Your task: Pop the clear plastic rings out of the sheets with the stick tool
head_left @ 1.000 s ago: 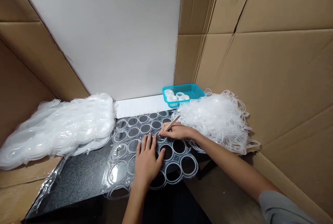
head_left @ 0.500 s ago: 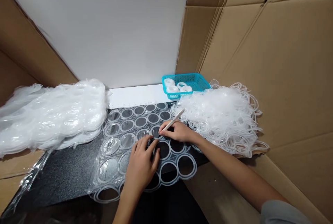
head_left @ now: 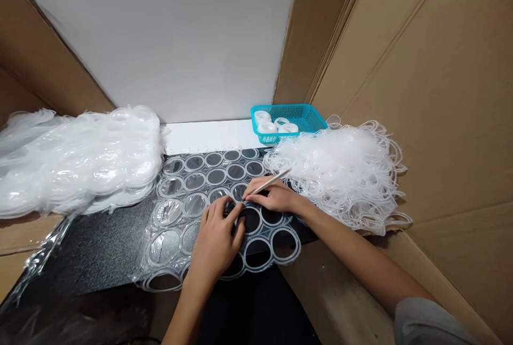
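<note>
A clear plastic sheet [head_left: 195, 204] with rows of white-rimmed rings lies over a dark speckled board, its near edge hanging past the board's front. My left hand [head_left: 218, 238] rests on the middle of the sheet, fingers spread and pressing down around one ring. My right hand [head_left: 272, 194] grips a thin white pen-like tool [head_left: 269, 182] between thumb and fingers. The tool's lower end meets the sheet just beyond my left fingertips; its exact tip is too small to make out.
A stack of ringed plastic sheets [head_left: 88, 161] stands on the left. On the right is a heap of loose clear ring strips [head_left: 340, 174]. Behind it a turquoise basket [head_left: 310, 116] holds several white ring bundles [head_left: 267, 127]. Cardboard walls [head_left: 433, 88] enclose both sides.
The view has tilted slightly, so the bench things appear a little higher. My right hand has tipped the tool to a flatter angle. My left hand stays on the sheet.
</note>
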### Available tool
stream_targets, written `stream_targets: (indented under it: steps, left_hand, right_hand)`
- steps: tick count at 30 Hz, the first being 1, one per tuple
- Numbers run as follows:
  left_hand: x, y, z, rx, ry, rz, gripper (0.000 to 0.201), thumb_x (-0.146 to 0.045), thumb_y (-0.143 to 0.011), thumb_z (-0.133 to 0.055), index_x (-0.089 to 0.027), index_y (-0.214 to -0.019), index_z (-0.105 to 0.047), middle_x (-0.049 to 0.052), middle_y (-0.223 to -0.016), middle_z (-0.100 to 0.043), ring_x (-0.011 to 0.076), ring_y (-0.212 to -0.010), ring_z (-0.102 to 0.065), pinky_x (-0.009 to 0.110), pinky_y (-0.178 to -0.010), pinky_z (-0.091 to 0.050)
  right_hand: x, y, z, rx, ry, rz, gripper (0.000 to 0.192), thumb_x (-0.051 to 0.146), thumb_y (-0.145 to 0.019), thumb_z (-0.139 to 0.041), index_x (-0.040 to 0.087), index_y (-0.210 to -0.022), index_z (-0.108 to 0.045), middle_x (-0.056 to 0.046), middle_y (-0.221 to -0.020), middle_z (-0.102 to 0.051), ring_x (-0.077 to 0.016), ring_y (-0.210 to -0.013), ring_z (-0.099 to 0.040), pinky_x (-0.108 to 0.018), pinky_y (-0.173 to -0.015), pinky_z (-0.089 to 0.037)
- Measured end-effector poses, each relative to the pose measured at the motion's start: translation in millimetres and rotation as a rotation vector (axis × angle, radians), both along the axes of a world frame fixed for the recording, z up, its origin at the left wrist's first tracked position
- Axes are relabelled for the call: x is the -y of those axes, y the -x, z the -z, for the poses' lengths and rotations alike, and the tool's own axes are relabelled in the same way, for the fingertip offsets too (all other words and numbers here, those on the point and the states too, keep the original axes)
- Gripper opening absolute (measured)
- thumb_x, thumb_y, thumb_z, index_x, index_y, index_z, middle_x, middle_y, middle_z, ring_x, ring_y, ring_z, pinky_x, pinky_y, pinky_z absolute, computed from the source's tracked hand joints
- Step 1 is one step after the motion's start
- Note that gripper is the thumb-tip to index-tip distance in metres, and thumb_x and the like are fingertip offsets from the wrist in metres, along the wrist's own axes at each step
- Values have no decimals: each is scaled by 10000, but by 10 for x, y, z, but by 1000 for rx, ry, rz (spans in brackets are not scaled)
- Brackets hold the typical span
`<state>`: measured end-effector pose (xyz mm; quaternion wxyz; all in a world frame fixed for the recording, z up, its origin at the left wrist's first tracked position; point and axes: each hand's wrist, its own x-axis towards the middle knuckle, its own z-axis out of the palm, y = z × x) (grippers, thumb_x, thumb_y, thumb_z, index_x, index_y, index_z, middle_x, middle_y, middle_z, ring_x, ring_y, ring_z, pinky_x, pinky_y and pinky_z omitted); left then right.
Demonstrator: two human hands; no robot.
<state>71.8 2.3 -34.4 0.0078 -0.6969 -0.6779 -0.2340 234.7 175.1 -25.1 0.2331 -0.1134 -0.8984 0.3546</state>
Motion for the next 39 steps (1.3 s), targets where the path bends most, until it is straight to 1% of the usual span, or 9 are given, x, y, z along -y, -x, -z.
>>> stream_targets:
  steps: [5, 9, 15, 19, 23, 25, 28, 33, 39]
  left_hand:
    - [2, -28, -36, -9, 23, -11, 340, -260, -1007, -557, -251, -1331, -656, 143, -1375, -585, 329, -1302, -551, 555, -1091, -473]
    - [15, -35, -46, -20, 14, -8, 300, -254, -1005, -562, -233, -1282, -676, 153, -1378, -578, 334, -1291, -554, 567, -1095, -467]
    - [17, -50, -21, 10, -3, -14, 304, -252, -1006, -563, -246, -1285, -682, 147, -1354, -592, 334, -1282, -561, 565, -1088, -477]
    - [39, 2, -44, 164, -41, 10, 307, -270, -1003, -575, -256, -1291, -681, 132, -1346, -597, 312, -1283, -579, 538, -1094, -489]
    - [179, 150, -90, 367, -127, -59, 342, -328, -1029, -543, -240, -1350, -627, 114, -1343, -602, 254, -1261, -603, 445, -1086, -512]
    - [274, 206, -75, 308, -138, -129, 299, -326, -1025, -538, -208, -1271, -660, 122, -1296, -626, 275, -1220, -612, 474, -1070, -511]
    - [385, 220, -8, 152, -102, -144, 301, -306, -1007, -551, -187, -1257, -669, 134, -1277, -649, 316, -1212, -605, 524, -1063, -497]
    - [427, 167, 62, 22, -98, -165, 328, -300, -1004, -550, -200, -1294, -668, 138, -1288, -663, 330, -1232, -599, 529, -1071, -488]
    - [426, 160, 43, -25, -87, -172, 352, -305, -1019, -526, -194, -1320, -669, 143, -1305, -657, 323, -1241, -591, 517, -1077, -486]
  right_hand:
    - [-36, 21, 68, -35, -541, -34, 221, 260, -1056, -568, 247, -1144, -771, -61, -1252, -780, -191, -967, -729, -357, -849, -491]
    - [-160, 123, -42, 30, -655, 85, 261, 211, -1053, -542, 231, -1209, -751, -69, -1273, -776, -209, -993, -739, -375, -837, -476]
    - [-523, 319, -396, 47, -476, 366, 278, 202, -1046, -525, 223, -1130, -790, -63, -1164, -807, -248, -1053, -746, -411, -931, -504]
    - [-486, 375, -493, -56, -184, 373, 246, 276, -1041, -568, 241, -1058, -811, -63, -1138, -808, -237, -1069, -742, -390, -963, -552]
    - [-68, 409, -387, -40, 74, 193, 220, 324, -1022, -602, 283, -1078, -811, -27, -1114, -811, -216, -1042, -741, -375, -955, -579]
    - [166, 422, -289, 0, 153, 118, 222, 342, -1013, -612, 299, -1102, -811, -14, -1120, -811, -217, -1043, -743, -374, -951, -583]
    - [405, 438, -135, 21, 269, 75, 237, 362, -1004, -615, 294, -1106, -818, -18, -1157, -806, -223, -1053, -749, -374, -956, -586]
    - [484, 456, 19, -40, 323, 107, 254, 407, -983, -639, 254, -1034, -834, -46, -1176, -801, -246, -1133, -734, -389, -1028, -556]
    - [472, 454, 8, -46, 318, 109, 231, 384, -977, -651, 234, -967, -827, -44, -1084, -816, -235, -1046, -751, -373, -1019, -541]
